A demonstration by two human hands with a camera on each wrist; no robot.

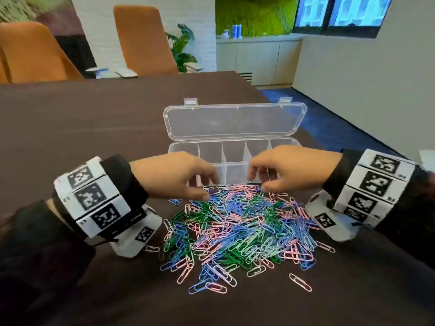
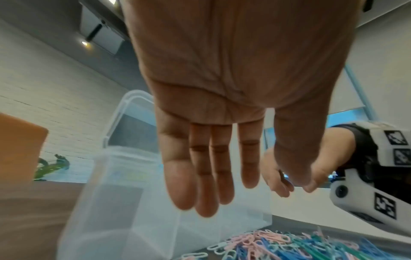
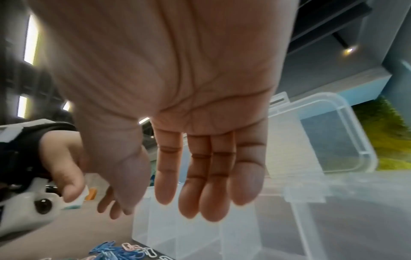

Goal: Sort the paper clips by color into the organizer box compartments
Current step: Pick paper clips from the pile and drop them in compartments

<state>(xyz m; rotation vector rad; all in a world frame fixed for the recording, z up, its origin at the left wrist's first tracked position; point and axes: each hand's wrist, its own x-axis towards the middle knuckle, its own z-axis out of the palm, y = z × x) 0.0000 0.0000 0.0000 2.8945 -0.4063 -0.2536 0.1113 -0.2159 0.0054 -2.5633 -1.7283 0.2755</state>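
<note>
Presently both hands are held palm-down over the far edge of the paper clips [image 1: 237, 229], a mixed heap of pink, blue and green lying on the dark brown table [image 1: 82, 128].

Left hand [image 1: 174, 176]: reaches in from the left, forearm roughly level, wrist fitted with a band of coded markers [image 1: 90, 196]. In the head view the fingertips point down toward the far left edge of the heap; whether they touch a clip cannot be told. In the left wrist view the fingers [image 2: 200, 176] hang nearly straight and close together, thumb set apart to one side, nothing held.

Right hand [image 1: 289, 168]: reaches in from the right at about the same height, mirroring the left, also wearing a marker band [image 1: 374, 184]. In the right wrist view its fingers [image 3: 211, 176] are extended and side by side, thumb apart, palm bare, nothing held. The two hands are near each other but not touching.

Organizer box [image 1: 235, 158]: clear plastic, placed just beyond the heap, its near wall close against the farthest clips. The lid [image 1: 235, 121] stands open and leans away from the person. Compartment dividers are visible; no clips can be seen in the compartments that show between the hands.

Loose clips lie scattered at the near edge of the heap, apart from the main mass.

Two orange chairs [image 1: 141, 41] stand at the far side of the table.
</note>
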